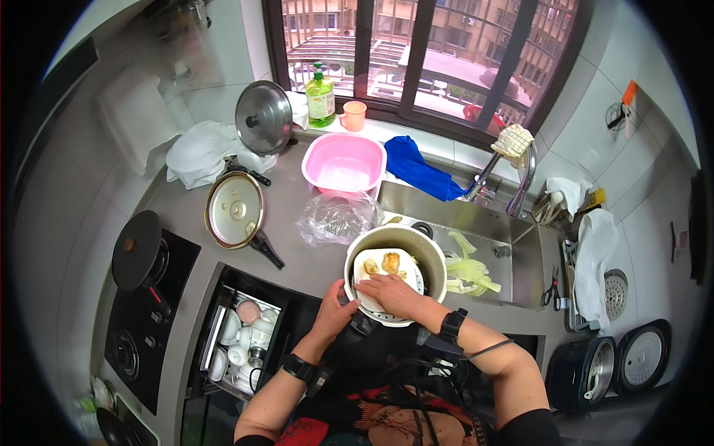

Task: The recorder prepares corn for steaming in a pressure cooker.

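A pressure cooker pot (pixel 437 267) stands at the counter's front edge, partly over the sink. Inside it, a white plate (pixel 362 257) carries a few browned food pieces (pixel 391 261). Below the plate, part of a perforated steamer rack (pixel 411 274) shows. My right hand (pixel 390 295) reaches over the near rim, its fingers on the plate; the thumb is hidden. My left hand (pixel 333 312) is at the pot's left outer side, thumb and fingers apart, close to the rim. Whether it touches the wall is unclear. A dark pot handle (pixel 365 324) juts out near my left thumb.
Behind the pot lie a clear plastic bag (pixel 337 220) and a pink basin (pixel 344 164). The cooker lid (pixel 235 209) rests on the left counter. Pale green peelings (pixel 471 273) lie in the steel sink (pixel 519 262). Below, a drawer of dishes (pixel 245 345) stands pulled out.
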### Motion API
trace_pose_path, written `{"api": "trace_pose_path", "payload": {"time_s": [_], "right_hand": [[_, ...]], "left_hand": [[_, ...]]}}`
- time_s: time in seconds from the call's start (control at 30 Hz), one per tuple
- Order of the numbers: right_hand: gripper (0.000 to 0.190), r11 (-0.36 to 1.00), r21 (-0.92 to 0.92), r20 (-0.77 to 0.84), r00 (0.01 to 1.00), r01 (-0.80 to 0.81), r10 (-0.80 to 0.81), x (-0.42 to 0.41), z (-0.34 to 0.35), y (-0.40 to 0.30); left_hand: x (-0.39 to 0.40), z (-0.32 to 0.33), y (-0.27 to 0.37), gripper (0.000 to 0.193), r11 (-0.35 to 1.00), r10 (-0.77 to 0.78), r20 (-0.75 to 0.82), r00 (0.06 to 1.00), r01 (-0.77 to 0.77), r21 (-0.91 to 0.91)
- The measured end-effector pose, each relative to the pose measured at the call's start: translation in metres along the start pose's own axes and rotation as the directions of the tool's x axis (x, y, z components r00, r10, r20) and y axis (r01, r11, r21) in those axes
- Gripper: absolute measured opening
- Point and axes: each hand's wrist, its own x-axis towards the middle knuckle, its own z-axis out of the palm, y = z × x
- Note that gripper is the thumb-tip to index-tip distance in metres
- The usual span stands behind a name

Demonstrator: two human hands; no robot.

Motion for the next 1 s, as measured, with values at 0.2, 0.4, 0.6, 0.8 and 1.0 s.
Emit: {"api": "trace_pose_path", "payload": {"time_s": [0.2,0.4,0.6,0.8,1.0], "right_hand": [[0.041,0.986,0.164,-0.249,0.966,-0.030,0.070,-0.014,-0.036,0.006],[0.038,0.916,0.262,-0.491,0.775,-0.305,0.399,-0.058,-0.077,0.036],[0.035,0.744,0.556,-0.445,0.623,-0.371,0.643,-0.102,-0.081,0.031],[0.034,0.775,0.456,-0.456,0.633,-0.437,0.625,-0.118,-0.078,-0.010],[0.033,0.737,0.502,-0.441,0.599,-0.453,0.669,-0.126,-0.086,-0.036]], "left_hand": [[-0.001,-0.004,0.005,0.068,0.999,0.006,0.055,0.998,-0.004,-0.037],[-0.005,-0.025,0.020,0.068,0.983,-0.152,0.022,0.988,0.153,-0.102],[0.073,-0.129,-0.035,0.071,0.999,0.001,-0.577,0.816,0.029,0.042],[0.149,-0.173,-0.033,0.084,0.852,0.188,-0.784,0.591,0.299,0.429],[0.171,-0.166,-0.025,0.093,0.800,0.022,-0.848,0.529,0.500,0.332]]}}
